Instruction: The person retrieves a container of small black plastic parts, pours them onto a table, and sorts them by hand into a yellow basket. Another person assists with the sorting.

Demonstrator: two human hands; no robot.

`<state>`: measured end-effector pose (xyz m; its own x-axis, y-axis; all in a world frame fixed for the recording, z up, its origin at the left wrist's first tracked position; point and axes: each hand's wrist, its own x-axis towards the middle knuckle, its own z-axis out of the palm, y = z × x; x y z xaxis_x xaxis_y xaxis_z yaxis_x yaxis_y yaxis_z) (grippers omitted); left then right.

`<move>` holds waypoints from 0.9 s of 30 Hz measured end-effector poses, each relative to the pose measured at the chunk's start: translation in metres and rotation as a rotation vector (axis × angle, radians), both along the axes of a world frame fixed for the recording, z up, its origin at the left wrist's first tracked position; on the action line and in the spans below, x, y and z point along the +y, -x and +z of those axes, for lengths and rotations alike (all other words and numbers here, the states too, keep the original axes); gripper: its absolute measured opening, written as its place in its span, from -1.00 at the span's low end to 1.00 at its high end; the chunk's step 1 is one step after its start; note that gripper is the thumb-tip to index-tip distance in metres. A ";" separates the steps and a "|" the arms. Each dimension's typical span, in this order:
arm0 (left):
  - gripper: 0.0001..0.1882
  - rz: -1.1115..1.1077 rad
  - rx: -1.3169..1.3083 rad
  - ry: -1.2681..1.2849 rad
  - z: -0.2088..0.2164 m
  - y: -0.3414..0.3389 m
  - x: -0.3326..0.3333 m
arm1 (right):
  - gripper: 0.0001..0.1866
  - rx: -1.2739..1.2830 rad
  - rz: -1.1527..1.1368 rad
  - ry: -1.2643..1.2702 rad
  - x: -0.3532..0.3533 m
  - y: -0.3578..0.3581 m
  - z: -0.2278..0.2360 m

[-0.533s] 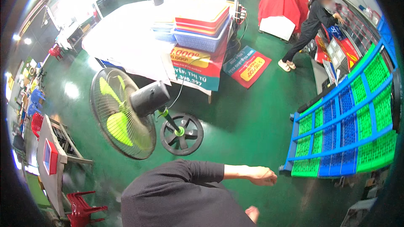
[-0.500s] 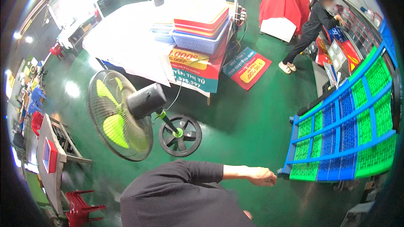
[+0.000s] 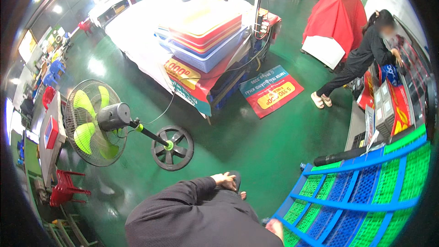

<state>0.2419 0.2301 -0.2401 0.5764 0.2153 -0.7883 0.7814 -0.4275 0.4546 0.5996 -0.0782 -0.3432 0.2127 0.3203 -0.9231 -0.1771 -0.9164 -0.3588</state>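
Observation:
A large blue-framed panel with green and blue plastic mesh slants across the lower right. My right hand is at its near left corner, fingers curled against the blue frame; its fingertips are partly hidden. Bent at the elbow, my left arm brings my left hand to rest on my dark-trousered leg near the knee. Its fingers lie over the cloth, and nothing shows in that hand. A bare foot peeks out beside the knee.
A standing fan with green blades is at left, its round base on the floor. Ahead, stacked baskets top a white-covered table. A printed sheet lies on the floor. Another person leans over goods at right.
My left hand has drawn back from the panel's corner to my leg. My right hand has come to the frame. The view has shifted, bringing the panel lower and nearer.

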 end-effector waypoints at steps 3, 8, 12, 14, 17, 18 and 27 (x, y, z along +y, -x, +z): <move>-0.53 0.165 -0.254 0.138 -0.035 -0.010 0.031 | -0.85 -0.216 0.188 -0.202 0.193 -0.063 0.081; -0.53 0.113 -0.334 0.181 -0.078 -0.081 0.121 | -0.76 -0.281 0.192 -0.422 0.408 -0.110 0.104; -0.58 -0.223 -0.337 -0.059 0.001 -0.171 0.244 | -0.77 -0.160 0.237 -0.484 0.472 -0.123 0.089; -0.57 -0.209 -0.211 -0.097 -0.005 -0.194 0.291 | -0.78 -0.134 0.340 -0.383 0.489 -0.123 0.073; -0.54 0.016 0.112 -0.022 -0.062 -0.227 0.335 | -0.77 -0.103 0.391 -0.096 0.492 -0.148 0.071; -0.53 0.084 0.196 -0.009 -0.071 -0.238 0.351 | -0.77 -0.093 0.286 -0.120 0.492 -0.163 0.065; -0.55 0.354 0.288 0.025 -0.078 -0.345 0.478 | -0.77 -0.129 0.200 -0.073 0.569 -0.322 0.050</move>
<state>0.5865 0.7079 -0.3182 0.2269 0.3382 -0.9133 0.9736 -0.1028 0.2038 0.9216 0.4906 -0.2931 0.2528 0.4331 -0.8652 0.0572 -0.8993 -0.4335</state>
